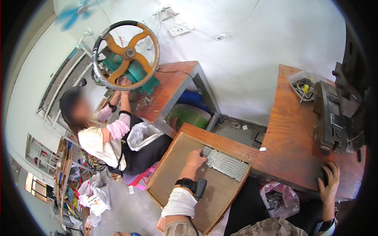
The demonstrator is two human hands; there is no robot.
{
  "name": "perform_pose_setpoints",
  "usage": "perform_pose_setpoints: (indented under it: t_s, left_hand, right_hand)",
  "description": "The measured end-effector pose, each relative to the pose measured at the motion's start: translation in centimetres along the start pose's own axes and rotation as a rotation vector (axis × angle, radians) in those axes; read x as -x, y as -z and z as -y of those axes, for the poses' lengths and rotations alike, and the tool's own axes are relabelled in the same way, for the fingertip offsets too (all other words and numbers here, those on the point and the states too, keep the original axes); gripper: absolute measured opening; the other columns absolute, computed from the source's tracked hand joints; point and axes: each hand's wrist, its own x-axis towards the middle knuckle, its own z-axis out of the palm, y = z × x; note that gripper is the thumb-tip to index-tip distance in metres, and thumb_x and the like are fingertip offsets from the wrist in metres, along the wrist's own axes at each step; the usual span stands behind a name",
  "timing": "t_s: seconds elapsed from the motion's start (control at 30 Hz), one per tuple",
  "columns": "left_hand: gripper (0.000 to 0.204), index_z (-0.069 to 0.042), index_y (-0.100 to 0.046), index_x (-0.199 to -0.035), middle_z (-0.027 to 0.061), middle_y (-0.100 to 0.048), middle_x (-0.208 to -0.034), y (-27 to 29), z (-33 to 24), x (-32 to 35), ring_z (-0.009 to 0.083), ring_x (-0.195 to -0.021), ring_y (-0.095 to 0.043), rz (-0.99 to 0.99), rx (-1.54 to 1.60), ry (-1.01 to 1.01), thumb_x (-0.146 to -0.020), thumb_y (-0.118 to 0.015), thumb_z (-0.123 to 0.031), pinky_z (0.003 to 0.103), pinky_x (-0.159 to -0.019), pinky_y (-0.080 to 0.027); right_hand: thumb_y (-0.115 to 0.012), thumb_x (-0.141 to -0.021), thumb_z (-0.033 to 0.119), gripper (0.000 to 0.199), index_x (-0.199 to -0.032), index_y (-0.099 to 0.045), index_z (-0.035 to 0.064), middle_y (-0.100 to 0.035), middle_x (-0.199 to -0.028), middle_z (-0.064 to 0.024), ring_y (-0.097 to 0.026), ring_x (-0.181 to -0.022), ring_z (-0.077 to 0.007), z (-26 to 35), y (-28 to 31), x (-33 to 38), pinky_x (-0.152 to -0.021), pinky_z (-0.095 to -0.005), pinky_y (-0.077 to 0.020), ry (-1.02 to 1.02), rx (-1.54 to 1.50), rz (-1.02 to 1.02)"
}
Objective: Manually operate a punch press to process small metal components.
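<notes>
1. Touching with the left hand (195, 158), fingers curled, the left end of packed rows of small, shiny, silver metal pieces (226, 164); cannot tell whether clamped on one or only pressing.
2. Lying along the far rim, toward the right corner, of the shallow, brown, wooden-rimmed tray (220, 187).
3. Probably light, stiff, smooth and rather slippery, hardly fragile; best held singly by the ends, sparing the rows.
4. Inside the tray: one block of rows, pieces too small to count.
5. Right of the tray: one right hand (330, 183), resting fingers apart on one orange-brown wooden bench (289, 118), near one black metal machine (334, 118).
6. Also right of the tray: one clear plastic bin (294, 80), one translucent pink bag (289, 196).
7. Beyond the tray, leftward: one seated co-worker (104, 145), one orange four-spoked wheel (130, 53).
</notes>
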Motion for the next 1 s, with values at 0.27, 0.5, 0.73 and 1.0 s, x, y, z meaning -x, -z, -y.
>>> perform_pose_setpoints:
  t_s: [0.27,0.5,0.73,1.0]
  left_hand:
    - [0.046,0.0,-0.065,-0.101,0.0235,-0.064,-0.094,0.3,-0.9,-0.8,0.0379,-0.09,-0.062,0.068,-0.153,-0.048,-0.06,-0.07,-0.02,0.042,-0.082,-0.049]
    - [0.045,-0.002,-0.065,-0.101,0.0224,-0.065,-0.089,-0.8,0.6,-0.7,0.0371,-0.089,-0.062,-0.129,-0.175,-0.08,-0.06,-0.071,-0.019,0.042,-0.081,-0.049]
    - [0.045,-0.004,-0.066,-0.103,0.0229,-0.065,-0.09,-0.4,1.5,-0.5,0.0377,-0.084,-0.063,-0.089,-0.02,-0.049,-0.061,-0.071,-0.02,0.041,-0.078,-0.051]
    - [0.046,0.012,-0.061,-0.107,0.0169,-0.068,-0.093,3.1,0.6,2.6,0.0219,-0.081,-0.065,-0.127,0.651,0.296,-0.069,-0.069,-0.011,0.031,-0.073,-0.051]
  right_hand:
    - [-0.064,-0.069,0.015,0.04,-0.105,-0.057,-0.0023,-0.048,-0.124,-0.0211,-0.039,-0.122,-0.0423,-0.5,-0.1,0.4,-0.103,-0.0479,-0.031,-0.049,0.052,0.005]
    - [-0.064,-0.071,0.016,0.041,-0.107,-0.056,-0.002,-0.047,-0.124,-0.0215,-0.038,-0.123,-0.043,-0.9,-0.3,0.6,-0.103,-0.0485,-0.03,-0.038,0.063,0.008]
    - [-0.064,-0.071,0.018,0.041,-0.106,-0.057,-0.0015,-0.047,-0.124,-0.0217,-0.038,-0.123,-0.0436,-0.9,-0.4,0.7,-0.103,-0.0497,-0.0296,-0.068,0.073,0.007]
    - [-0.068,-0.063,0.013,0.045,-0.104,-0.056,-0.0004,-0.047,-0.123,-0.0219,-0.039,-0.119,-0.0444,-0.7,-0.1,0.8,-0.101,-0.052,-0.0313,-0.013,0.027,-0.015]
